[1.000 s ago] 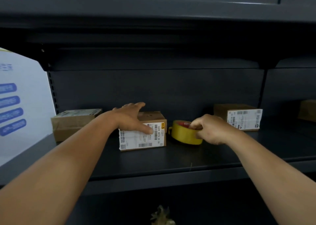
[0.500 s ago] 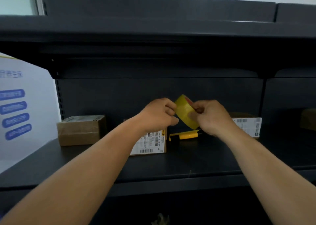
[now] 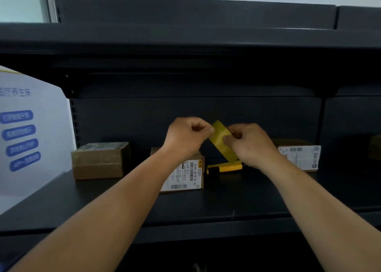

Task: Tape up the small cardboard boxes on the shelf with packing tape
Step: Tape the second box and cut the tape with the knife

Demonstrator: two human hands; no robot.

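A yellow roll of packing tape point(image 3: 222, 141) is held up above the shelf, edge-on to me. My right hand point(image 3: 249, 145) grips the roll from the right. My left hand point(image 3: 185, 135) pinches at the roll's upper left rim with thumb and fingertips. Below my left wrist a small cardboard box point(image 3: 185, 174) with a white barcode label stands on the dark shelf point(image 3: 144, 205). A second cardboard box point(image 3: 99, 160) sits to the left, a third labelled box point(image 3: 301, 156) to the right, partly hidden by my right hand.
A yellow and black utility knife point(image 3: 224, 167) lies on the shelf behind the middle box. A white sign with blue buttons point(image 3: 24, 135) stands at the left end. The upper shelf point(image 3: 185, 44) overhangs closely. Another brown box point(image 3: 375, 148) shows at the far right.
My right hand lifted the tape roll off the shelf, uncovering the knife. My left hand left the middle box and came up to pinch the roll.
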